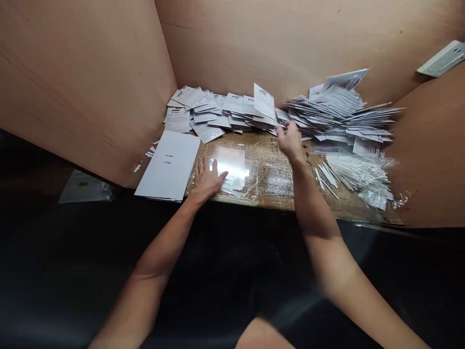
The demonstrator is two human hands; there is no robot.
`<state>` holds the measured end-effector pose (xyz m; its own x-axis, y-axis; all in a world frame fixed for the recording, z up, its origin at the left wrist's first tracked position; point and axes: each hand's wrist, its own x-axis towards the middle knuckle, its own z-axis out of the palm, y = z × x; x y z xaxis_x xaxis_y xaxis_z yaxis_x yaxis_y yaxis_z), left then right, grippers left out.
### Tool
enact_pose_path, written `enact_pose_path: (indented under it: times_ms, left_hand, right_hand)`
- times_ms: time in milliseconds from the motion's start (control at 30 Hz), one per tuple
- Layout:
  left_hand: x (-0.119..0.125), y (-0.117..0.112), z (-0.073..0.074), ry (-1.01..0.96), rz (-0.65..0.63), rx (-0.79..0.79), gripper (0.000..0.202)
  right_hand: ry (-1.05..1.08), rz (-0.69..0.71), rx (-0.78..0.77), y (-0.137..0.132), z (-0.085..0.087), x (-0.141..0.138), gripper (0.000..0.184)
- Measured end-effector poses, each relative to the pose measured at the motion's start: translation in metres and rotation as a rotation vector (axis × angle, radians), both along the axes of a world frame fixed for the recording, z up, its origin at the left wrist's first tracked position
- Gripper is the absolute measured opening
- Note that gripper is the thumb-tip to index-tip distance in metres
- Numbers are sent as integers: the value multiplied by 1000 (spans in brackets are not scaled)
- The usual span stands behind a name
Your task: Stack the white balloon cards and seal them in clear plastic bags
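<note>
My left hand (209, 180) lies flat with its fingers spread on a clear plastic sheet or bag (232, 162) that shines under the light. My right hand (289, 140) reaches to the back of the table, slightly blurred. Its fingers are loosely curled with the thumb apart, and I make out nothing between them. Just beyond its fingertips, a flat white packet with printed text (264, 103) stands tilted on a row of similar packets (214, 109). To the left of my left hand is a stack of white sheets (169, 162) with small dark marks on top.
More flat packets (327, 114) are heaped at the back right. In front of them lie many thin white sticks (343, 172) and crumpled clear plastic (378, 194). Wooden panels (254, 43) enclose the table, with a white power strip (443, 59) on the right.
</note>
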<state>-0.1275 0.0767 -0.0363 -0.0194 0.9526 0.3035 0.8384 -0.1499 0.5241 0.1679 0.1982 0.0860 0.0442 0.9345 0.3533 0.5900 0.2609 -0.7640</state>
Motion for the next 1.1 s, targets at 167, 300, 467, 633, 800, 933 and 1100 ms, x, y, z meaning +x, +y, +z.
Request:
enact_pose_path:
  times_ms: [167,300,467,633,800,933,1100]
  left_hand:
    - [16,-25,-14,116,-49,-43,85]
    - [21,-34,-5,207,-103,-94,79]
    - [19,-23,16,115,-85,-171,60]
    - [21,-4,42,-45,44,-305,42]
    - [20,7,52,-97,122,-493,48]
    - [31,2,51,49,124,-461,41]
    - [53,-4,57,20,104,-399,46]
  right_hand:
    - [-479,49,-248,-103,-87,-41,70]
    - [-640,126,-180,-145,-120,-59,81]
    - [-783,175,-117,-142,-122,-67,86]
    - [-882,186,-114,-155,-124,-75,84]
    - [-879,185,-122,-166,-123,-82,85]
    - [-828,203,-106,-169,-124,-82,84]
    - [-771,218,-67,-169,-130,-79,82]
